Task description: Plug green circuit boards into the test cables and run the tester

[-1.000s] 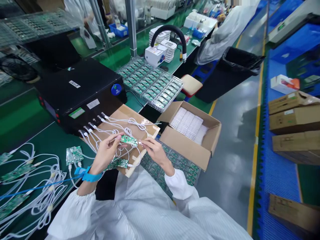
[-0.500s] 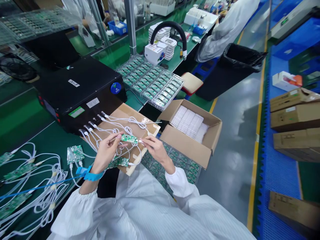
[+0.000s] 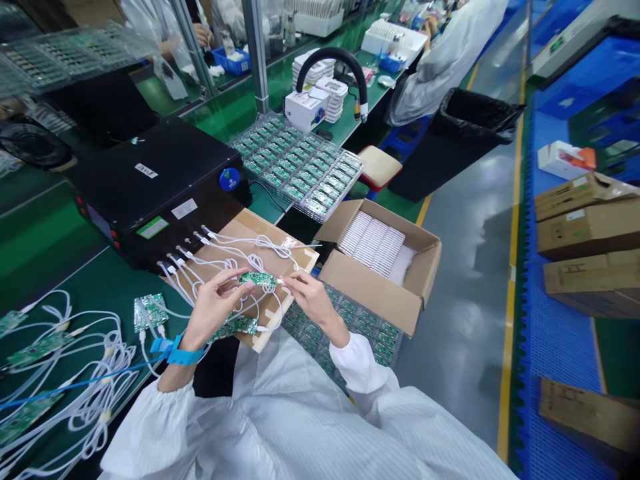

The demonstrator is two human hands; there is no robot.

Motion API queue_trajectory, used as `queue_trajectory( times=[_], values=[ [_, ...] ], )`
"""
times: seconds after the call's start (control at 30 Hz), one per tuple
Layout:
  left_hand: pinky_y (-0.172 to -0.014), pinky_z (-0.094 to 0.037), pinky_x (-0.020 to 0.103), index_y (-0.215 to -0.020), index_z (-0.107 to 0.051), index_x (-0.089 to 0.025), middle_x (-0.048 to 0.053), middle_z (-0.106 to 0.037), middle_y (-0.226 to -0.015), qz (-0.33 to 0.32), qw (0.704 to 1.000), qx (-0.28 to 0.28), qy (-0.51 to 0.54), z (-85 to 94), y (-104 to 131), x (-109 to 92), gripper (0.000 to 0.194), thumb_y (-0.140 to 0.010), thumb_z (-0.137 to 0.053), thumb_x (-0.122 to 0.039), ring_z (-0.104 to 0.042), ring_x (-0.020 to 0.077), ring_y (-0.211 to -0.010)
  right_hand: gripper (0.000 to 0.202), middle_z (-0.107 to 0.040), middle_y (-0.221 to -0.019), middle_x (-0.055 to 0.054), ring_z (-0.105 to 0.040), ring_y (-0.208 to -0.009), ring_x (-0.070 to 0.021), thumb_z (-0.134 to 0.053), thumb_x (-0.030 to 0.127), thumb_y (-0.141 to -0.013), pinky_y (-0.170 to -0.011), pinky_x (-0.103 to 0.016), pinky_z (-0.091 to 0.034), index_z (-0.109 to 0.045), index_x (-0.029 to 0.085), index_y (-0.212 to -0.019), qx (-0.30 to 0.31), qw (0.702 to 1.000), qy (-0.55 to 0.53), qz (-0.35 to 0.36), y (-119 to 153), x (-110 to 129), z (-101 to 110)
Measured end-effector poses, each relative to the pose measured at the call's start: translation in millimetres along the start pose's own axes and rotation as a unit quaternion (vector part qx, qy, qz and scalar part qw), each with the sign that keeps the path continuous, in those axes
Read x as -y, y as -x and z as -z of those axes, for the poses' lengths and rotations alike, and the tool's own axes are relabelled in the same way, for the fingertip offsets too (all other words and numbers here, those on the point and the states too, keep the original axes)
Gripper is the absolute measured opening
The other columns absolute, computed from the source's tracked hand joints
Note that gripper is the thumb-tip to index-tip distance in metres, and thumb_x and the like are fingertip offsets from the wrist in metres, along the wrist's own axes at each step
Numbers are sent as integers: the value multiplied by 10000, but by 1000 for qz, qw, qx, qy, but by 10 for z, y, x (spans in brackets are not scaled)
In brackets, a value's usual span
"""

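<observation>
My left hand point(image 3: 219, 301) pinches a small green circuit board point(image 3: 260, 279) by its left end, over the brown board point(image 3: 273, 233). At the circuit board's right end, my right hand point(image 3: 311, 297) grips a white cable plug point(image 3: 280, 282) between thumb and fingers. The plug meets the board's edge; how deep it sits is too small to tell. Below, another circuit board point(image 3: 244, 325) lies on the brown board with a white plug at its right end. A blue wrist strap point(image 3: 177, 350) circles my left wrist. White cables point(image 3: 235, 243) run from the black box point(image 3: 155, 180).
More boards with looped white cables point(image 3: 93, 373) cover the left bench. A clear tray of circuit boards point(image 3: 300, 167) sits behind. To the right stand an open carton point(image 3: 385, 300) and a black-lined bin point(image 3: 453, 147). Cartons point(image 3: 590, 280) line the blue surface. A co-worker's white sleeve point(image 3: 440, 67) shows far back.
My left thumb has shifted right along the circuit board, and the board has tilted slightly. The right hand still holds the plug at its end. The view has moved a little.
</observation>
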State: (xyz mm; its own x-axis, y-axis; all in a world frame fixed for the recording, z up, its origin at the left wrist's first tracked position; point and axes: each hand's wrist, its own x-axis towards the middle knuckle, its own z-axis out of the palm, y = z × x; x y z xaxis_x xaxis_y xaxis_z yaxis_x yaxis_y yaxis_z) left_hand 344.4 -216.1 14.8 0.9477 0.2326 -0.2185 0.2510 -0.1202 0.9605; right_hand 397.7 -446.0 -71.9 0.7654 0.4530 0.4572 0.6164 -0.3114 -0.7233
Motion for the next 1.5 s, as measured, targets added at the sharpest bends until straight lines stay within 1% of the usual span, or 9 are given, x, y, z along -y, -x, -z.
queue_trajectory(
  times=[0.33, 0.5, 0.7, 0.8, 0.9, 1.0, 1.1, 1.3, 1.5],
  values=[
    [-773, -599, 282, -1107, -790, -195, 96, -767, -1096, -73, 995, -24, -65, 22, -72, 126, 488, -740, -871, -507, -731, 214, -927, 291, -711, -1007, -96, -671, -861, -178, -496, 210, -1074, -778, -294, -555, -738, 203, -1237, 9, 997, 71, 38, -10, 33, -52],
    [-804, -596, 305, -1115, -784, -200, 89, -763, -1107, -85, 994, -18, -73, 17, -119, 139, 474, -762, -852, -511, -729, 213, -928, 274, -699, -1063, -86, -678, -894, -177, -534, 301, -1070, -813, -301, -569, -736, 233, -1243, 35, 999, 10, 11, -16, 25, -43],
    [-843, -604, 336, -1136, -762, -204, 90, -756, -1146, -73, 996, -18, -44, -23, -140, 103, 468, -795, -819, -519, -738, 219, -937, 392, -575, -1286, -160, -591, -1176, -279, -577, 445, -1032, -1068, -477, -497, -697, 218, -1328, -116, 979, 110, -125, -224, -579, 266],
    [-791, -611, 331, -1123, -754, -200, 85, -772, -1063, -58, 998, -12, -12, -73, -137, 60, 482, -773, -835, -521, -739, 213, -863, 424, -622, -1222, -161, -611, -1144, -293, -555, 435, -1032, -1045, -502, -497, -663, 200, -1368, -15, 976, 125, -177, -395, -955, 426],
    [-780, -608, 331, -1107, -751, -184, 71, -777, -940, -45, 999, -1, 12, -130, -156, 36, 495, -757, -848, -520, -735, 208, -810, 324, -705, -1004, -114, -646, -980, -265, -546, 406, -1026, -943, -452, -522, -754, 188, -1146, 60, 980, 87, -167, -576, -1086, 513],
    [-782, -606, 332, -1093, -751, -176, 78, -782, -974, -39, 999, 3, 33, -187, -197, 29, 497, -746, -856, -515, -730, 198, -793, 316, -715, -889, -80, -638, -825, -225, -591, 447, -986, -840, -397, -526, -762, 184, -1027, -34, 984, 30, -172, -753, -918, 478],
    [-790, -607, 328, -1085, -754, -173, 90, -786, -1041, -33, 998, 2, 48, -236, -247, 25, 491, -742, -861, -506, -733, 194, -813, 372, -717, -814, -51, -635, -708, -182, -671, 532, -919, -709, -330, -531, -746, 175, -988, -93, 960, -147, -221, -882, -559, 311],
    [-957, -603, 370, -1106, -753, -178, 106, -785, -1165, -44, 993, 33, 102, -276, -322, 36, 468, -763, -858, -478, -753, 232, -1028, 480, -785, -993, -60, -700, -802, -150, -778, 579, -838, -786, -293, -589, -786, 197, -1128, 31, 890, -405, -207, -922, 25, -38],
    [-960, -617, 425, -1162, -751, -155, 127, -795, -1133, -53, 994, 43, 84, -256, -320, 15, 511, -834, -779, -547, -774, 269, -996, 356, -806, -941, -56, -759, -864, -207, -887, 473, -743, -847, -348, -632, -820, 200, -961, -9, 884, -409, -228, -872, 86, -115]
  ],
)
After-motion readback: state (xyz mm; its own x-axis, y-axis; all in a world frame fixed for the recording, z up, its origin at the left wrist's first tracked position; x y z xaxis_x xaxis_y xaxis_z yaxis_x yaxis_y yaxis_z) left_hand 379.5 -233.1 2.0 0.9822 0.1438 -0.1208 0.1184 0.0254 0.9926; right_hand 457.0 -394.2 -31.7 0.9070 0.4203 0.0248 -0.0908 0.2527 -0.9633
